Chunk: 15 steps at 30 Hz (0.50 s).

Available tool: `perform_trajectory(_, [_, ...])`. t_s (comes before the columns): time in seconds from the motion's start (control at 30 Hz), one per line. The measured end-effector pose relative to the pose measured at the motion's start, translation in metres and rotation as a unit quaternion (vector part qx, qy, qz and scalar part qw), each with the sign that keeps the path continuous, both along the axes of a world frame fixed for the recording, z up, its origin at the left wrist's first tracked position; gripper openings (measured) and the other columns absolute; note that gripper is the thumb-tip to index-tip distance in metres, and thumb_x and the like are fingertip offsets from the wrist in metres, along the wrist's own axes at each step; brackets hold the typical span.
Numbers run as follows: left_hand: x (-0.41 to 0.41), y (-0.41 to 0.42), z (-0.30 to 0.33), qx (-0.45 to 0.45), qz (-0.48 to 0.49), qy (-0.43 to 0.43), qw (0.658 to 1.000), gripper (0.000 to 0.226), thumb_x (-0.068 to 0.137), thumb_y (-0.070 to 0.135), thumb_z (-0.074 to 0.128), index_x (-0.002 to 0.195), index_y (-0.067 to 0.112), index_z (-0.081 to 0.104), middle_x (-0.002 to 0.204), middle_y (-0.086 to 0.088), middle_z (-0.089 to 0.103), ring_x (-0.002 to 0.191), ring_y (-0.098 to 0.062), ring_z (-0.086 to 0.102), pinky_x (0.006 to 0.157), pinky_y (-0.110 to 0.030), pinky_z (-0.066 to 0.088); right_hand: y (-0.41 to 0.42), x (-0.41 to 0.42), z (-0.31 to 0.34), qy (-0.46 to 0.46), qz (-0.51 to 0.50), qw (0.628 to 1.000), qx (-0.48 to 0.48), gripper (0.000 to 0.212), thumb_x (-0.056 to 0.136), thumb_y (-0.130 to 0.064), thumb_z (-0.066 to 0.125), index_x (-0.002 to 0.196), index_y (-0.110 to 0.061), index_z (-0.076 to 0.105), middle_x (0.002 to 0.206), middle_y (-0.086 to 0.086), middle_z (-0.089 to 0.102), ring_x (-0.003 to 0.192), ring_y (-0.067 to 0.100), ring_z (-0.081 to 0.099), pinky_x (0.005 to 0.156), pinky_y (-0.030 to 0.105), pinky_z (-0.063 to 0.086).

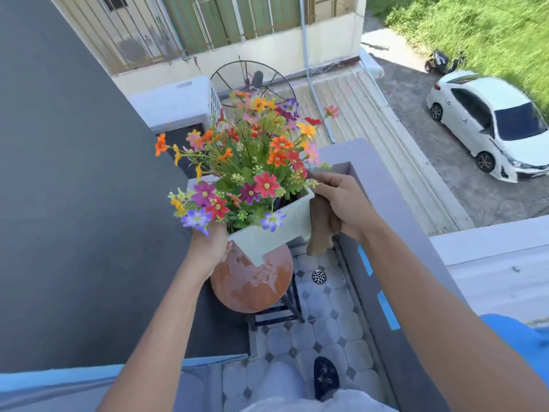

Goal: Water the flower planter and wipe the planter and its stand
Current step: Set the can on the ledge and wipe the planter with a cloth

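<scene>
A pale rectangular planter (269, 237) full of bright flowers (252, 162) is held tilted above a round stool-like stand (252, 285). The stand's brown top is wet and patchy. My left hand (212, 248) grips the planter's near left end from below. My right hand (341, 200) holds the planter's right end with a brown cloth (320, 230) pressed against the side; the cloth hangs down below my fingers.
I stand on a narrow tiled balcony (326, 331) with a floor drain (318, 276). A dark wall (74, 203) runs along the left and a grey parapet (395, 233) along the right. My foot (326, 377) is near the bottom. A white car (490, 123) is parked far below.
</scene>
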<state>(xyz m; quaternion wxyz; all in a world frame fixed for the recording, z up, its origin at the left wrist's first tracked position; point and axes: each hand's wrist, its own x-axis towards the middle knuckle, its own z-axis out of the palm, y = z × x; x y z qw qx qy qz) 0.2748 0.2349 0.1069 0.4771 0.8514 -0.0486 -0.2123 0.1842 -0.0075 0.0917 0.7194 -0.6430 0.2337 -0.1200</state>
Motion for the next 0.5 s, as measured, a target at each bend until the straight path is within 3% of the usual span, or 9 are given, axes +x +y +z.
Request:
perform_trajectory(0.1, [0.005, 0.005, -0.002, -0.016, 0.054, 0.019, 0.998, 0.034, 0.093, 0.006, 0.03, 0.062, 0.02, 0.025, 0.054, 0.001, 0.024, 0.042, -0.011, 0.026, 0.037, -0.013, 0.017, 0.016, 0.013, -0.005, -0.016, -0.007, 0.999, 0.039, 0.021, 0.097, -0.012, 0.062, 0.113, -0.012, 0.075, 0.073, -0.007, 0.07, 0.06, 0.004, 0.059, 0.062, 0.025, 0.047])
perform_trajectory(0.23, [0.024, 0.01, -0.006, -0.045, 0.112, 0.02, 0.993, 0.031, 0.091, 0.011, 0.034, 0.062, 0.02, 0.027, 0.051, 0.003, 0.027, 0.04, -0.012, 0.027, 0.038, -0.014, 0.018, 0.042, 0.025, -0.025, -0.013, -0.02, 1.0, -0.014, 0.022, 0.097, -0.014, 0.06, 0.109, -0.022, 0.077, 0.095, -0.005, 0.077, 0.082, 0.009, 0.065, 0.077, 0.037, 0.053])
perform_trajectory(0.33, [0.039, 0.013, -0.01, -0.076, 0.153, 0.044, 0.984, 0.029, 0.089, 0.014, 0.035, 0.062, 0.02, 0.028, 0.052, 0.002, 0.028, 0.032, -0.008, 0.027, 0.038, -0.013, 0.018, 0.074, 0.029, -0.038, -0.048, -0.033, 0.997, -0.041, 0.028, 0.097, -0.004, 0.059, 0.12, -0.012, 0.073, 0.112, 0.0, 0.076, 0.096, 0.005, 0.068, 0.09, 0.026, 0.055])
perform_trajectory(0.5, [0.061, 0.005, -0.014, -0.11, 0.155, 0.053, 0.98, 0.034, 0.094, 0.007, 0.034, 0.062, 0.017, 0.029, 0.046, 0.002, 0.03, 0.026, -0.004, 0.027, 0.036, -0.012, 0.019, 0.13, 0.056, -0.063, -0.042, -0.003, 0.998, -0.043, 0.031, 0.093, -0.011, 0.068, 0.124, -0.009, 0.07, 0.115, 0.002, 0.075, 0.103, 0.008, 0.069, 0.095, 0.03, 0.054])
